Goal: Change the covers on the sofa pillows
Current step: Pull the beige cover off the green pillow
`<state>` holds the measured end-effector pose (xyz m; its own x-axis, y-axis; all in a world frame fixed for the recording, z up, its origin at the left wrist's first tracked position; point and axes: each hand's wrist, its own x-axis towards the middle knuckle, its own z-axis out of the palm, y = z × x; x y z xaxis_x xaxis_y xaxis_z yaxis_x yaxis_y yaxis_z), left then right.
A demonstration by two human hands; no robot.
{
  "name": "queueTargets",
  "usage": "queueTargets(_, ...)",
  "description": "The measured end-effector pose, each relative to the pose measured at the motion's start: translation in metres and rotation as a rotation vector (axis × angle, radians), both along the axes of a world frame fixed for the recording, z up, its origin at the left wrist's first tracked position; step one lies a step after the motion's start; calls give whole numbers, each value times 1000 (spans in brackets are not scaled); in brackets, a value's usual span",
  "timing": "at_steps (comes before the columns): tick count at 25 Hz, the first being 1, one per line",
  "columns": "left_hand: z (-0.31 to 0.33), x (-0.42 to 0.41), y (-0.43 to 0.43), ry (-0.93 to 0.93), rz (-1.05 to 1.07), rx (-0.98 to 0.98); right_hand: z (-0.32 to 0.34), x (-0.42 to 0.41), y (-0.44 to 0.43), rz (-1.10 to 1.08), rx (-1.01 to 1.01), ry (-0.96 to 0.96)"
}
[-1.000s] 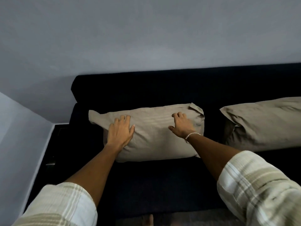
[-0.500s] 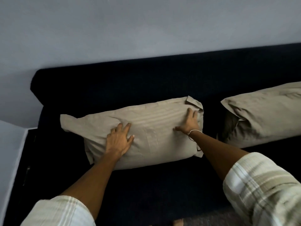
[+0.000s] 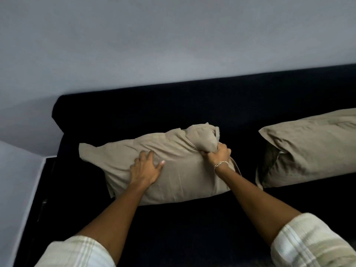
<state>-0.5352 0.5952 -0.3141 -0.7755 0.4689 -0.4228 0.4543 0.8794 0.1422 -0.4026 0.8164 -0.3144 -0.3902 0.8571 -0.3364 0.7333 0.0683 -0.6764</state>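
The tan pillow (image 3: 183, 182) lies at the left of the dark sofa (image 3: 173, 112) seat. The left hand (image 3: 146, 170) is spread flat on its middle, probably pinning the filling so the cover (image 3: 204, 139) can be drawn off. The right hand (image 3: 217, 153) is clenched round a bunched handful of cover at the pillow's right end, while a second pillow (image 3: 308, 151) lies apart to the right.

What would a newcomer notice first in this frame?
The tan pillow against the back of the dark sofa draws the eye, with both hands on it. The right hand bunches its right end in a fist, while the left hand presses flat on its front. A second pillow lies apart from it at the picture's right edge.
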Motion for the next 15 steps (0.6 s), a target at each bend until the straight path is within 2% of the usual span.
queueTargets(4, 93, -6, 31, 218, 14, 310, 85, -13, -27, 230, 202, 181)
queueTargets(7, 177, -4, 59, 211, 75, 553, 155, -24, -62, 430, 347, 226)
queueTargets(11, 275, 2, 59, 48, 94, 499, 240, -23, -105, 558, 488, 258)
queueTargets(15, 292, 12, 23, 90, 313, 388, 257, -9, -123, 820, 644, 206)
